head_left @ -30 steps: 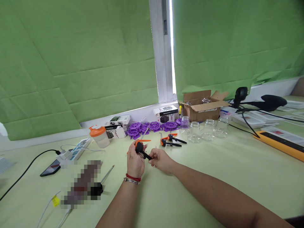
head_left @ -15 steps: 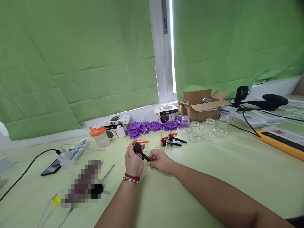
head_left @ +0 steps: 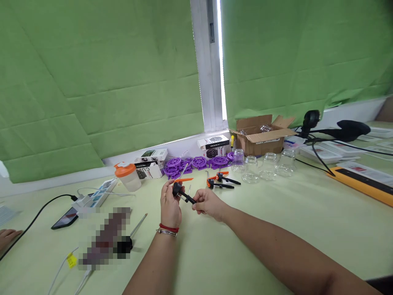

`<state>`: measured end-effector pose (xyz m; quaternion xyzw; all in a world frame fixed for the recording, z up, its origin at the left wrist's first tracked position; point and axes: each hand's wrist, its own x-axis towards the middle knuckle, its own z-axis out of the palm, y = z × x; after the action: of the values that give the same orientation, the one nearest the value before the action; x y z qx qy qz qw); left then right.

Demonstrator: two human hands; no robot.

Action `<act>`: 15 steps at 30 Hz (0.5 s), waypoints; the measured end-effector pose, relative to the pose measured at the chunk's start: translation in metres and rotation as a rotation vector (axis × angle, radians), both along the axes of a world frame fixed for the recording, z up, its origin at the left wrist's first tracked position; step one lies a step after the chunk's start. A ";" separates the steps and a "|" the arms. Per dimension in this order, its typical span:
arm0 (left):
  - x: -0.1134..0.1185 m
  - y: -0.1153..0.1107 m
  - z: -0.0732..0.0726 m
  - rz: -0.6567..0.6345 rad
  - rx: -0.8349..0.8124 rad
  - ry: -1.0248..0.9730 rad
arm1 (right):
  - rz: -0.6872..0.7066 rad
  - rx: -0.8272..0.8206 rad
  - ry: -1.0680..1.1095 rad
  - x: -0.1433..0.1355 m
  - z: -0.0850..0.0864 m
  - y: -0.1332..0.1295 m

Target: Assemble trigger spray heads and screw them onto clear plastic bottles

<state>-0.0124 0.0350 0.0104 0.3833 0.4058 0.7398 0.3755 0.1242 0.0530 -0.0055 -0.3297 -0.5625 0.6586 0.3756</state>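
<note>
A black and orange tool (head_left: 185, 196) is held between my two hands over the middle of the table. My left hand (head_left: 170, 207) is closed round its thick black head, with the orange part sticking out above the fingers. The fingers of my right hand (head_left: 207, 203) pinch the end of its black arm. Two similar black and orange tools (head_left: 222, 185) lie just beyond my right hand. Several purple plastic rings (head_left: 199, 163) are heaped behind them. Small metal pieces behind the hands are too small to make out.
Clear glass jars (head_left: 251, 170) and an open cardboard box (head_left: 260, 143) stand at the back right. An orange-lidded cup (head_left: 128, 177), a power strip (head_left: 103, 192), a phone (head_left: 65, 218) and a screwdriver (head_left: 125, 244) are at the left. Another person's hand (head_left: 9, 237) rests at the left edge.
My right hand has shifted slightly right, and more of the tool's black arm shows between my hands. The other person's hand has come further into view at the left.
</note>
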 end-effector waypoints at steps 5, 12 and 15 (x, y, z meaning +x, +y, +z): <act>0.000 0.001 -0.002 0.069 0.012 0.037 | -0.081 0.053 -0.016 0.005 0.005 0.006; -0.009 0.002 -0.001 0.001 0.079 0.250 | -0.078 0.074 -0.005 0.006 0.004 0.009; -0.013 0.001 0.000 -0.096 0.096 0.289 | -0.073 0.075 0.037 0.009 0.007 0.011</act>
<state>-0.0257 0.0359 0.0104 0.5222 0.4012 0.6766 0.3294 0.1336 0.0636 0.0011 -0.3235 -0.5674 0.6288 0.4219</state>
